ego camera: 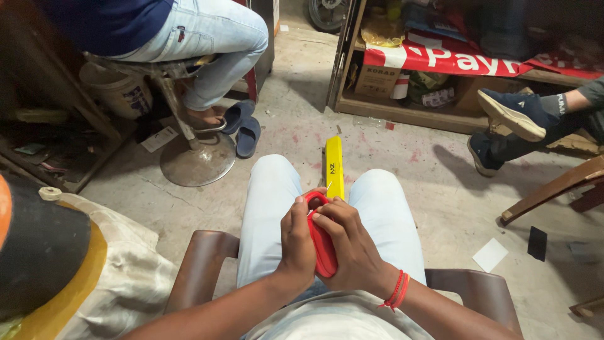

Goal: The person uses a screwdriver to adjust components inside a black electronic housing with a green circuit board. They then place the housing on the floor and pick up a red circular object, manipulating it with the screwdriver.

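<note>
Two bare hands over the lap, clasping a flat red plastic case (323,247) between the thighs. Left hand (296,242) curled tight around its left edge; right hand (351,247) wrapped over its right side, thumb pressing the top. Beyond, a long yellow box (334,165) resting between the knees.
</note>
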Action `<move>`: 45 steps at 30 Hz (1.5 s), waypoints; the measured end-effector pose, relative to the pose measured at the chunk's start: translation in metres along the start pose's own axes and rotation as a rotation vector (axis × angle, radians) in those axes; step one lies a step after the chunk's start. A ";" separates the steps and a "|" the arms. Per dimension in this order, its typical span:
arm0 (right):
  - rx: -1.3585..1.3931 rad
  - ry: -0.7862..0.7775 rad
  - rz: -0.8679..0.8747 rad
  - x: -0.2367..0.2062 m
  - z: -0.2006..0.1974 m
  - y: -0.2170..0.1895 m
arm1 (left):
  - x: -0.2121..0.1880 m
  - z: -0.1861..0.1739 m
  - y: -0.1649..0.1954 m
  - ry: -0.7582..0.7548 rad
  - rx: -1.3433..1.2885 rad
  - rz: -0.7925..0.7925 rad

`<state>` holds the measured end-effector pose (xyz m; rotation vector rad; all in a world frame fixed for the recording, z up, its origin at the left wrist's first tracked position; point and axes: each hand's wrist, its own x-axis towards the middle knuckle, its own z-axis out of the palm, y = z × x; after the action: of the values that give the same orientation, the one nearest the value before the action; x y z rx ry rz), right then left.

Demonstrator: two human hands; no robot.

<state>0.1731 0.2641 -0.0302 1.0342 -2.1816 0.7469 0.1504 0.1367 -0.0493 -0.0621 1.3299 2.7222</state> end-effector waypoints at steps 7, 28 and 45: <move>0.095 -0.173 0.062 0.006 -0.012 0.004 | 0.006 -0.003 0.003 0.027 0.018 -0.049; 0.090 -0.061 -0.093 -0.004 -0.020 0.025 | 0.007 -0.007 0.000 -0.241 0.193 0.097; 0.014 -0.038 -0.072 0.000 -0.021 0.019 | 0.019 -0.010 0.007 -0.171 0.183 0.207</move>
<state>0.1641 0.2891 -0.0208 1.1362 -2.1618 0.7161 0.1310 0.1261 -0.0511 0.3340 1.6053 2.6757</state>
